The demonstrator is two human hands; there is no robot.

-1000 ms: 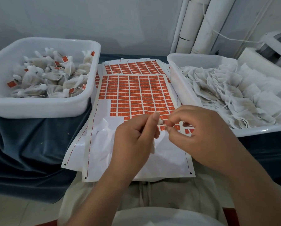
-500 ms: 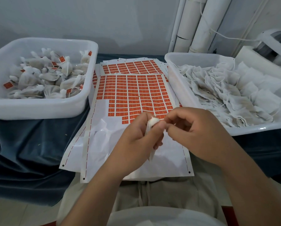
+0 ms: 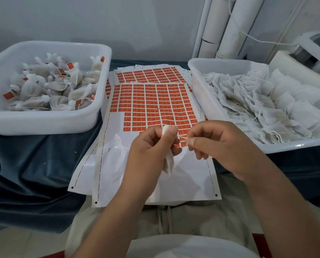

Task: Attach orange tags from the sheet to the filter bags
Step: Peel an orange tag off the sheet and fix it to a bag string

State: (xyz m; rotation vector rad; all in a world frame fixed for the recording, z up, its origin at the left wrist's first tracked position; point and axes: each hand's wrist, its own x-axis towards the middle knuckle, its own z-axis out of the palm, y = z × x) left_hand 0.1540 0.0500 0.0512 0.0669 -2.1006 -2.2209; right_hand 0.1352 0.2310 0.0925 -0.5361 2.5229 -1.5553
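A person's left hand grips a crumpled white filter bag above the sheet of orange tags. The right hand pinches its thin string, drawn taut between the 2 hands.

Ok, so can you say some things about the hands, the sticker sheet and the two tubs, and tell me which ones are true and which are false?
1. The left hand grips a white fabric filter bag. True.
2. The right hand holds nothing. False: it pinches a thin string beside the bag.
3. The paper sheet of orange tags is completely full. False: its near part is bare white.
4. Some bags in the white plastic tub on the left carry orange tags. True.
5. The white plastic tub on the right is filled with orange tags. False: it holds a pile of white bags without orange tags.
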